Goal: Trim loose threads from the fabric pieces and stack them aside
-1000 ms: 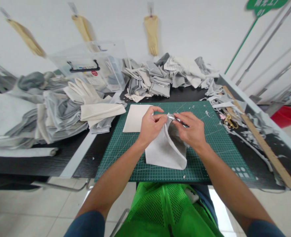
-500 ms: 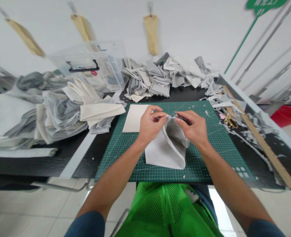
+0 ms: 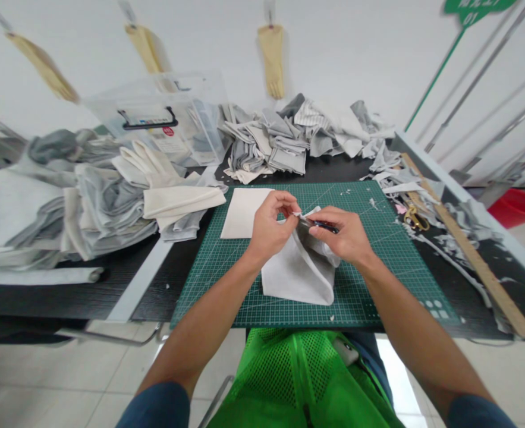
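Note:
A light grey piece of folded fabric (image 3: 295, 270) stands partly raised, its layers spread at the top, over a green cutting mat (image 3: 391, 267). My left hand (image 3: 274, 223) pinches the upper edge of this fabric between thumb and fingers. In my right hand (image 3: 342, 235) is a small black-handled tool (image 3: 326, 226); its greyish tip points left at the pinched edge. The tip is too small to tell its exact kind. Left of the fabric, partly behind my left hand, a flat cream cloth piece (image 3: 242, 214) lies on the mat.
Piled grey and cream fabric (image 3: 106, 202) covers the left side, before a clear plastic box (image 3: 155, 113). More folded cloth (image 3: 284, 139) lies at the back. On the right are gold-handled scissors (image 3: 416, 220), a wooden ruler (image 3: 476, 255) and scraps. A red bin (image 3: 518, 208) stands beyond.
My right hand has turned slightly and lowered, showing more of the tool, with its tip now at the fabric edge. The fabric's right flap has shifted; my left hand keeps its pinch.

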`<state>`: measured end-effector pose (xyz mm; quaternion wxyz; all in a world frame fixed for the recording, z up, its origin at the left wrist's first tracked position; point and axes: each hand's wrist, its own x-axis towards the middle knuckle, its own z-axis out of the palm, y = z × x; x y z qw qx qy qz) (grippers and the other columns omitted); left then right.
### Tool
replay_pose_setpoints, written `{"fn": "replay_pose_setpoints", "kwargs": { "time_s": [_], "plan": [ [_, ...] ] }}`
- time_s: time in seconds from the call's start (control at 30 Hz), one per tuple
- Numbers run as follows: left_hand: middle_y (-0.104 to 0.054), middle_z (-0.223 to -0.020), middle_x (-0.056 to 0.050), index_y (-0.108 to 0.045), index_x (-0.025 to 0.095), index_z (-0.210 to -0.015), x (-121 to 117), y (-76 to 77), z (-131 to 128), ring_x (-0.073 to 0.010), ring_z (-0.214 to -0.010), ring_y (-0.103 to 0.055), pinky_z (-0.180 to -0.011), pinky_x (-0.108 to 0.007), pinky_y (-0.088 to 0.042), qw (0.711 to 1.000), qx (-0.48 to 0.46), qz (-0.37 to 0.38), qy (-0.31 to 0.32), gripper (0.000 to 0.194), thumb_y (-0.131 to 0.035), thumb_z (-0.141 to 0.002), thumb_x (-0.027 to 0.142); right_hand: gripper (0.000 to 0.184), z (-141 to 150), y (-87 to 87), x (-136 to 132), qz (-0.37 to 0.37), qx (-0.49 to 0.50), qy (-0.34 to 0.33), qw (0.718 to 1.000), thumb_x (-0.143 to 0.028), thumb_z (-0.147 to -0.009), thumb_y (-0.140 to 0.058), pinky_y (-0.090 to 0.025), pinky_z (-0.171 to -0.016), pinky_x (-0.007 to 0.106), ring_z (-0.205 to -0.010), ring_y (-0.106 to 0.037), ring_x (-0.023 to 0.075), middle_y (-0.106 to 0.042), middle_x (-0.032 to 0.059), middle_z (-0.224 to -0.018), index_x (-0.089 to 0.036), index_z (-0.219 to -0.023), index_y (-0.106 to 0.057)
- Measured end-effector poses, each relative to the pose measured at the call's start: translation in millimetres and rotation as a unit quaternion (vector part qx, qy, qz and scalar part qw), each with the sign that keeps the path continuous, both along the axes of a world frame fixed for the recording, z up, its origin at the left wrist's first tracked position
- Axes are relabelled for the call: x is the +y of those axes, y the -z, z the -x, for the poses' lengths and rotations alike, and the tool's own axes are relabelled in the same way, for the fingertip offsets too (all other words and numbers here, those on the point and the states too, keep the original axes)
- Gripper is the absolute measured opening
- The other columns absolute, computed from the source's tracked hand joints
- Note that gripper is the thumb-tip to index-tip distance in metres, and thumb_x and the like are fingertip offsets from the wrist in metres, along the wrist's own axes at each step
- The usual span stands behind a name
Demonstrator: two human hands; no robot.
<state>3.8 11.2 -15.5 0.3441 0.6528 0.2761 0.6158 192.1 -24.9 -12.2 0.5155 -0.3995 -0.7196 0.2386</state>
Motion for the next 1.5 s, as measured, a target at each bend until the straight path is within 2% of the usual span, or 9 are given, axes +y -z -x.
{"fn": "replay_pose_setpoints", "kwargs": {
  "time_s": [0.2, 0.4, 0.6, 0.7, 0.83, 0.9, 1.0, 1.17, 1.5],
  "plan": [
    [-0.067, -0.088, 0.000, -0.060, 0.020, -0.100, -1, -0.9, -1, -0.0124, -0.082, -0.066, -0.077, -0.028, -0.051, 0.999, -0.033, 0.005, 0.038, 0.026, -0.077, -0.081, 0.012, 0.017, -1, -1.1, -1, -0.052, 0.000, 0.028, 0.998, -0.027, -0.086, -0.078, -0.059, -0.080, 0.037, -0.089, -0.074, 0.0219, -0.080, 0.0054, -0.097, -0.025, -0.102, -0.084],
    [-0.067, -0.088, -0.001, -0.061, 0.020, -0.098, -2, -0.8, -1, -0.0124, -0.082, -0.065, -0.078, -0.028, -0.052, 0.997, -0.042, 0.009, 0.059, 0.024, -0.080, -0.084, 0.020, 0.019, 2, 1.0, -2, -0.073, -0.006, 0.016, 0.997, -0.024, -0.085, -0.079, -0.060, -0.082, 0.038, -0.091, -0.074, 0.0221, -0.080, 0.0053, -0.099, -0.026, -0.104, -0.083],
    [-0.070, -0.089, -0.002, -0.064, 0.020, -0.099, -1, -0.2, 0, -0.0137, -0.081, -0.067, -0.076, -0.028, -0.052, 0.995, -0.051, 0.019, 0.078, 0.033, -0.087, -0.081, 0.034, 0.020, 7, 2.0, -3, -0.078, -0.009, 0.030, 0.996, -0.025, -0.086, -0.078, -0.060, -0.083, 0.038, -0.092, -0.074, 0.0223, -0.080, 0.0059, -0.099, -0.025, -0.106, -0.083],
    [-0.071, -0.088, -0.003, -0.068, 0.020, -0.101, 1, 0.7, 2, -0.0139, -0.079, -0.066, -0.074, -0.028, -0.052, 0.997, -0.030, 0.024, 0.062, 0.036, -0.088, -0.080, 0.041, 0.022, 8, 1.4, -4, -0.080, -0.009, 0.032, 0.996, -0.026, -0.087, -0.078, -0.060, -0.084, 0.038, -0.092, -0.073, 0.0216, -0.080, 0.0057, -0.101, -0.025, -0.109, -0.082],
    [-0.070, -0.085, -0.003, -0.078, 0.021, -0.092, 1, -0.8, 6, -0.0127, -0.074, -0.060, -0.066, -0.026, -0.047, 0.999, 0.044, 0.000, -0.001, 0.027, -0.087, -0.081, 0.044, 0.022, 9, -0.4, -5, -0.080, -0.008, 0.038, 0.996, -0.027, -0.089, -0.077, -0.060, -0.086, 0.038, -0.092, -0.073, 0.0209, -0.080, 0.0055, -0.102, -0.026, -0.110, -0.082],
    [-0.069, -0.080, -0.003, -0.080, 0.021, -0.089, 0, -2.8, 6, -0.0118, -0.070, -0.058, -0.062, -0.026, -0.045, 0.999, 0.048, 0.013, -0.007, 0.025, -0.086, -0.082, 0.044, 0.022, 9, -1.1, -5, -0.081, -0.008, 0.043, 0.996, -0.028, -0.089, -0.076, -0.060, -0.087, 0.038, -0.092, -0.073, 0.0210, -0.080, 0.0055, -0.102, -0.026, -0.110, -0.082],
    [-0.069, -0.073, -0.001, -0.079, 0.020, -0.091, -4, -5.4, 4, -0.0102, -0.062, -0.057, -0.058, -0.024, -0.044, 0.995, 0.004, 0.087, 0.046, 0.027, -0.084, -0.083, 0.045, 0.023, 10, -1.5, -5, -0.087, -0.007, 0.043, 0.995, -0.028, -0.090, -0.076, -0.061, -0.086, 0.039, -0.093, -0.073, 0.0213, -0.079, 0.0059, -0.102, -0.026, -0.112, -0.081],
    [-0.065, -0.062, 0.002, -0.071, 0.018, -0.093, -6, -5.7, 1, -0.0068, -0.045, -0.050, -0.043, -0.020, -0.031, 0.973, -0.068, 0.177, 0.130, 0.031, -0.084, -0.084, 0.046, 0.022, 11, -0.7, -6, -0.094, -0.017, 0.059, 0.994, -0.029, -0.090, -0.075, -0.062, -0.086, 0.040, -0.093, -0.073, 0.0221, -0.080, 0.0060, -0.103, -0.027, -0.112, -0.081],
    [-0.065, -0.063, 0.001, -0.067, 0.019, -0.094, -4, -1.3, -2, -0.0093, -0.052, -0.058, -0.045, -0.019, -0.037, 0.963, -0.097, 0.186, 0.169, 0.034, -0.084, -0.083, 0.046, 0.023, 13, -0.2, -8, -0.135, -0.024, 0.090, 0.986, -0.025, -0.091, -0.074, -0.063, -0.083, 0.040, -0.093, -0.073, 0.0222, -0.079, 0.0076, -0.105, -0.026, -0.113, -0.081]
  ]
}}
